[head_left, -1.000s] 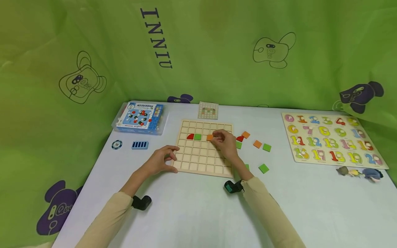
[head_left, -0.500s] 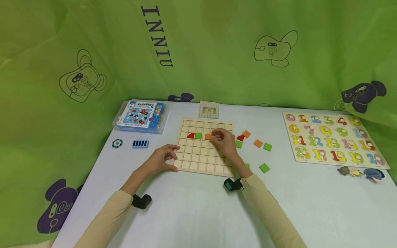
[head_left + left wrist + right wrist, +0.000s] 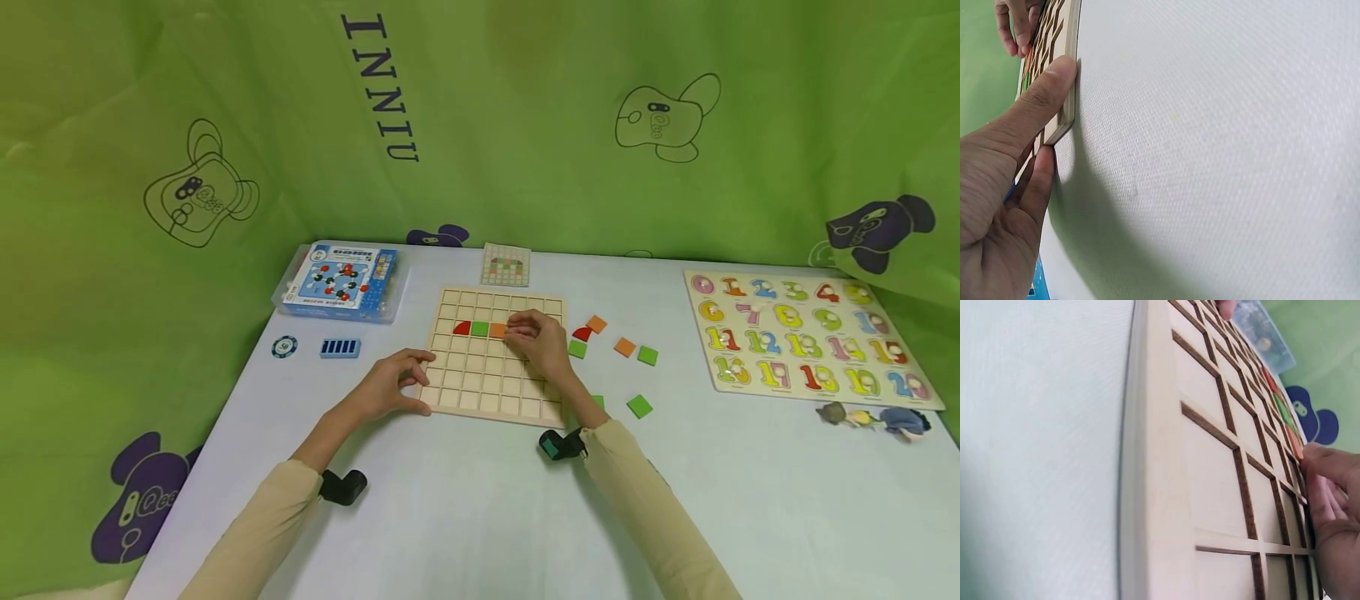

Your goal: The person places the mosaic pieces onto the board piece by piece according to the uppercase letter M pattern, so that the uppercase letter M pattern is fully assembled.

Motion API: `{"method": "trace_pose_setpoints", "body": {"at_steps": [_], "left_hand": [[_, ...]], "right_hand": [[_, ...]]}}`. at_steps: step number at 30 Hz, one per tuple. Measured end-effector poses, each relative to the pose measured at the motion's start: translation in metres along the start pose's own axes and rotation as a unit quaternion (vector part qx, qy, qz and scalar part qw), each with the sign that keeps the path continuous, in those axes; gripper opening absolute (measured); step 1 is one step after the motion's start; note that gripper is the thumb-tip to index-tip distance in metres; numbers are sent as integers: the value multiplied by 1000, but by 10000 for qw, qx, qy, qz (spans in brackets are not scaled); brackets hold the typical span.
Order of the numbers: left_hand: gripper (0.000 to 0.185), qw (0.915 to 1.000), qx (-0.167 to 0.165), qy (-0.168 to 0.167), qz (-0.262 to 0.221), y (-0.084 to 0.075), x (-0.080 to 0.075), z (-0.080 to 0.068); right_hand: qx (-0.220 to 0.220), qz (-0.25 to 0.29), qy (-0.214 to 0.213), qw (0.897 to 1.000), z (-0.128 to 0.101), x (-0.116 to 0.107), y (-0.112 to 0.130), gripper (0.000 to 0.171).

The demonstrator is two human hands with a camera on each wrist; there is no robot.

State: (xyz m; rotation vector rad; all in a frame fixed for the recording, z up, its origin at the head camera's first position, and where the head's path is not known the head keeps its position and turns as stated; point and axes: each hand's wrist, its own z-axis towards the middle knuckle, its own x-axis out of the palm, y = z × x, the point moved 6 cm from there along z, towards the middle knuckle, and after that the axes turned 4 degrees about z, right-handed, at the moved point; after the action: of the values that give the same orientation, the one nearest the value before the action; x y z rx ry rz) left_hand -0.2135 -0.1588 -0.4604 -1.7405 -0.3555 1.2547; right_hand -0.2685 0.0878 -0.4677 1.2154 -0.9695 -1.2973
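Contact is made with the near left corner of a wooden grid board [image 3: 480, 387] by the left hand [image 3: 386, 385], the corner being gripped between thumb and fingers that are set wide apart. An orange square tile [image 3: 497, 331] is pinched at its right edge by the narrowed thumb and forefinger of the right hand [image 3: 542, 342]; it is placed over the upper part of the board, just beside a green square tile [image 3: 479, 329], which is flanked on its left by a red quarter-round tile [image 3: 462, 329]. To the right of the board, another red quarter-round piece [image 3: 582, 333], two loose orange tiles [image 3: 625, 347] and four loose green tiles [image 3: 640, 407] are scattered on the white tabletop [image 3: 465, 508], one green tile being partly hidden by the right wrist. Behind the board, a pattern card [image 3: 505, 265] is laid flat. At the far left, a molecule-model box [image 3: 337, 283] is seen, with a round chip [image 3: 284, 347] and a blue striped block [image 3: 340, 348] in front of it. On the right, a number puzzle board [image 3: 810, 337] is laid, with small figurines [image 3: 900, 422] placed along its near edge. The table is backed by a green printed curtain [image 3: 517, 183].
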Motion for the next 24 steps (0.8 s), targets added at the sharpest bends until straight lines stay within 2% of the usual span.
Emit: {"method": "trace_pose_setpoints", "body": {"at_steps": [7,14,18,24], "left_hand": [[31,10000,-84,30,-3,-1,1,1],[33,9998,-163,7,79,-2,0,0],[33,9998,-146,-3,124,-2,0,1],[33,9998,-132,-36,116,-3,0,0]], "right_hand": [[194,294,265,9990,-2,-8,3,29],[135,447,586,9972,-10,-25,12,30],[169,226,515,9983,-16,-43,17,32],[203,-63,170,9996,-22,-76,18,30]]}}
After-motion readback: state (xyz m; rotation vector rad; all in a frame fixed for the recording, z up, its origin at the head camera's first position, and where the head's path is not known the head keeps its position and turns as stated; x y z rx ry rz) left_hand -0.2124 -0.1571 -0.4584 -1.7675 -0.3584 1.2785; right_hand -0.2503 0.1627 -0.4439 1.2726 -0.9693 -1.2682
